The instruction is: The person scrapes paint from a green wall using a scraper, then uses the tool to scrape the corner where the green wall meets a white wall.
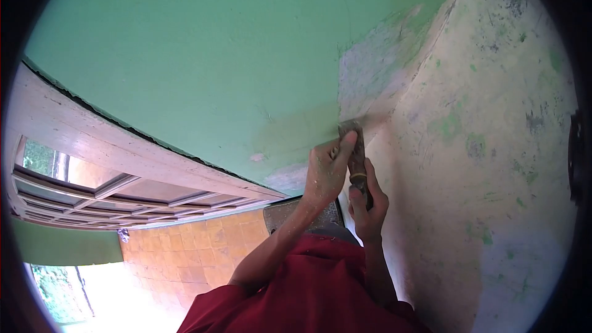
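Note:
A paint scraper point(358, 155) with a dull, worn blade is held against the green wall point(209, 55), close to the inside corner. My right hand point(372, 209) is wrapped around its dark handle, below a light band. Higher up, my left hand point(327, 172) grips the blade part, with the thumb lying along its flat face and the other fingers curled. The blade's upper edge meets the wall at the lower end of a bare, whitish scraped patch point(373, 65). Pale dust specks show on my left hand and forearm.
On the right stands an adjoining whitish wall point(444, 179) with green remnants and dark marks. A pale wooden frame point(123, 129) with glass panes runs along the left. Below are orange floor tiles point(203, 240) and a dark, speckled surface point(277, 217) by my body.

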A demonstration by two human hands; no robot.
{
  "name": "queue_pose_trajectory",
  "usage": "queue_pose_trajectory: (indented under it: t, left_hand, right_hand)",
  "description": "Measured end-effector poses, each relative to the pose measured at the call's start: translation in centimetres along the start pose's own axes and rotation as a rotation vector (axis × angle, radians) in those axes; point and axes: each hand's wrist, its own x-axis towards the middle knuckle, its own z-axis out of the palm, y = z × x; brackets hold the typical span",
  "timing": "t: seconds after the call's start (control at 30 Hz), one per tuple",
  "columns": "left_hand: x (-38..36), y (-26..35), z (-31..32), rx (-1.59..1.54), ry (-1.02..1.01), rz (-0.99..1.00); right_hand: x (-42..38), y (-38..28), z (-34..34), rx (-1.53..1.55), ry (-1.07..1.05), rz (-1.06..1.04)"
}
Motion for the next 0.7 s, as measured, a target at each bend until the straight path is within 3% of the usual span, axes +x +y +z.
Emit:
queue_pose_trajectory:
  t: [0.1, 0.33, 0.37, 0.43, 0.7]
  left_hand:
    - [0.6, 1.2, -1.0, 0.189, -0.074, -0.074]
    - [0.6, 0.4, -0.5, 0.077, -0.019, 0.027]
    - [0.7, 0.9, -0.6, 0.065, -0.024, 0.020]
    - [0.6, 1.4, -0.6, 0.051, -0.028, -0.004]
    - [0.9, 2.5, -0.5, 0.014, -0.016, 0.050]
  right_hand:
    - [0.0, -0.6, 0.9, 0.020, 0.014, 0.053]
    - [0.0, -0.1, 1.0, 0.151, 0.019, 0.134]
    - [0.6, -0.3, 1.1, 0.150, 0.023, 0.130]
    - [1.7, -1.4, 1.3, 0.055, 0.025, -0.069]
    - [1.5, -2.4, 1.8, 0.103, 0.076, -0.033]
